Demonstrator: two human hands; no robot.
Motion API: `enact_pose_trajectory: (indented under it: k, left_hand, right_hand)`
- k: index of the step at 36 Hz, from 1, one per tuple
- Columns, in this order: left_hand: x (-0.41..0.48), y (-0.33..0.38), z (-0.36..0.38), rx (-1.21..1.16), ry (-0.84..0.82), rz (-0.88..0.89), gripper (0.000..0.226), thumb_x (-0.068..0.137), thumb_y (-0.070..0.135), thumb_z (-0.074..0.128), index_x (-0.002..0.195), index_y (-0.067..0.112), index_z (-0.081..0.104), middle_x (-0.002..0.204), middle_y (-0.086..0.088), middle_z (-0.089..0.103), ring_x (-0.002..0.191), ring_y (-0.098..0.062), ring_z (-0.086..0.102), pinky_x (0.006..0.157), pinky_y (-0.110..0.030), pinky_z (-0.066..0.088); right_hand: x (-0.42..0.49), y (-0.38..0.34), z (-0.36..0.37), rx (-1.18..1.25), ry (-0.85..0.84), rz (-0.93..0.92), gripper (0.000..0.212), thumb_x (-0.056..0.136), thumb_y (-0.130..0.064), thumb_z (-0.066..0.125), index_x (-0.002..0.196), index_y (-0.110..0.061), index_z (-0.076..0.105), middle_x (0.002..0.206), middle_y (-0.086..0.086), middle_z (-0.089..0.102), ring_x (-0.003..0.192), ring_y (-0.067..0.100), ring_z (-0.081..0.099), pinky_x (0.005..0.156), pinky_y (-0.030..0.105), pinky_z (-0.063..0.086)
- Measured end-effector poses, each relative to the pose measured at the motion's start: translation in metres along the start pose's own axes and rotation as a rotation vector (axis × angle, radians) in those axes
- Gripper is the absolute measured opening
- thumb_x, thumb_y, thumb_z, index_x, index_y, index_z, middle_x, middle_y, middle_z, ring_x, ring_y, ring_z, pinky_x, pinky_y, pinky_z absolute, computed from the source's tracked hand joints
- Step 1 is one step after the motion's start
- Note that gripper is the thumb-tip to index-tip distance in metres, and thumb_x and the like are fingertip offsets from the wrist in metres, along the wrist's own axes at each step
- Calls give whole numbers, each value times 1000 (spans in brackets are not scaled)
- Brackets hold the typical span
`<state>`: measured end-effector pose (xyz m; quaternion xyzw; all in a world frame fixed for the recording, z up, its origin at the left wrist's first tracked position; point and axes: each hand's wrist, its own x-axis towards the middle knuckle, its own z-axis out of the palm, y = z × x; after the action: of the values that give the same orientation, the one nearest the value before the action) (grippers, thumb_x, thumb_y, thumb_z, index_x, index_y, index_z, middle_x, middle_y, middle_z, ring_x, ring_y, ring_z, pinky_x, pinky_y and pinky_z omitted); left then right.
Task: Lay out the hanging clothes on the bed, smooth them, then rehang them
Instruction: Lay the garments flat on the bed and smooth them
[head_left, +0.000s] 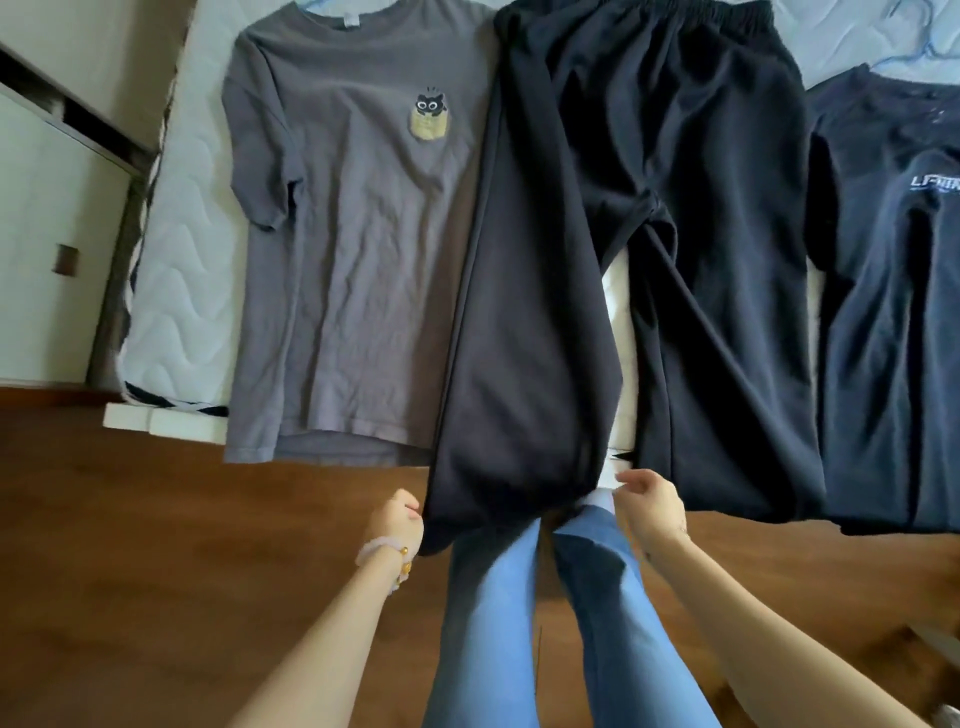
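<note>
Black trousers (597, 234) lie flat on the bed (176, 291), waistband at the far side, legs hanging over the near edge. My left hand (397, 519) grips the left corner of the left leg's hem with curled fingers. My right hand (649, 504) hovers at the hem's right corner, fingers loosely curled; whether it pinches the cloth is unclear. A grey T-shirt (343, 260) with a cat print lies to the left of the trousers. A dark navy top (893, 291) with white lettering lies to the right.
The bed's quilted white mattress shows at the left. A wooden floor (156, 545) runs below the bed edge. My legs in blue jeans (488, 623) stand against the bed. White cabinet doors (47, 234) stand at the far left.
</note>
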<state>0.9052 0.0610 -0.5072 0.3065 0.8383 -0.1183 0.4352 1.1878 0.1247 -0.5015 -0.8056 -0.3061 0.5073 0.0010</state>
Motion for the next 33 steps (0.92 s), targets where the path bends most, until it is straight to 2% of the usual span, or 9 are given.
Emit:
enact_pose_trajectory:
  k: [3, 8, 13, 17, 21, 24, 27, 29, 33]
  left_hand:
    - [1, -3, -11, -14, 40, 12, 22, 88, 13, 42, 97, 25, 57, 106, -7, 68, 96, -29, 63, 72, -25, 47]
    - [25, -16, -50, -47, 74, 83, 15, 88, 15, 49, 89, 28, 57, 105, -6, 71, 98, -27, 64, 78, -27, 50]
    - [69, -35, -116, -122, 235, 118, 19, 89, 15, 47, 99, 22, 62, 102, -8, 71, 93, -30, 65, 76, -32, 54]
    - [111, -51, -171, -126, 320, 215, 17, 89, 14, 51, 104, 16, 59, 106, -4, 67, 94, -26, 63, 74, -33, 50]
    - [152, -62, -209, -47, 311, 293, 28, 89, 26, 57, 115, 17, 53, 119, -5, 58, 106, -27, 58, 82, -39, 52]
    - [172, -58, -221, 94, 290, 345, 40, 87, 38, 60, 120, 18, 50, 124, -5, 51, 114, -26, 53, 85, -39, 49]
    - [180, -49, -218, 283, 265, 331, 53, 81, 53, 60, 119, 19, 47, 125, -4, 44, 117, -25, 47, 83, -38, 47]
    - [182, -41, -213, 307, 274, 291, 57, 79, 55, 61, 119, 17, 45, 124, -5, 42, 118, -26, 45, 84, -40, 45]
    - [191, -37, -216, 253, 300, 291, 32, 88, 37, 53, 110, 14, 51, 120, -9, 48, 113, -29, 50, 80, -41, 46]
  right_hand:
    - [-5, -18, 1, 15, -19, -64, 25, 83, -8, 53, 100, -21, 65, 92, -1, 65, 90, 24, 60, 70, 28, 42]
    - [-17, -62, 32, 140, -95, -192, 17, 81, -5, 62, 90, -18, 67, 82, 2, 69, 74, 18, 61, 62, 27, 44]
    - [-25, -117, 90, 158, -197, -287, 20, 81, -6, 64, 86, -25, 64, 81, -5, 70, 79, 13, 63, 68, 23, 44]
    - [-32, -149, 146, 192, -206, -242, 16, 83, -12, 63, 94, -23, 65, 87, -3, 70, 87, 15, 64, 82, 33, 50]
    - [-37, -163, 201, 268, -148, -102, 9, 83, -11, 62, 88, -18, 65, 81, 3, 67, 79, 19, 62, 76, 35, 51]
    - [-37, -165, 236, 253, -100, -24, 15, 85, -16, 64, 100, -13, 61, 82, 4, 64, 75, 20, 59, 65, 29, 47]
    - [-42, -167, 256, 190, -22, -11, 19, 82, -15, 68, 100, -15, 61, 92, 6, 63, 90, 24, 60, 81, 34, 47]
    - [-46, -168, 263, 136, 26, -33, 20, 80, -12, 68, 99, -13, 60, 89, 4, 62, 88, 23, 60, 81, 34, 46]
    - [-48, -170, 267, 19, 94, -93, 20, 80, -7, 64, 99, -12, 59, 84, 3, 61, 87, 28, 61, 76, 33, 45]
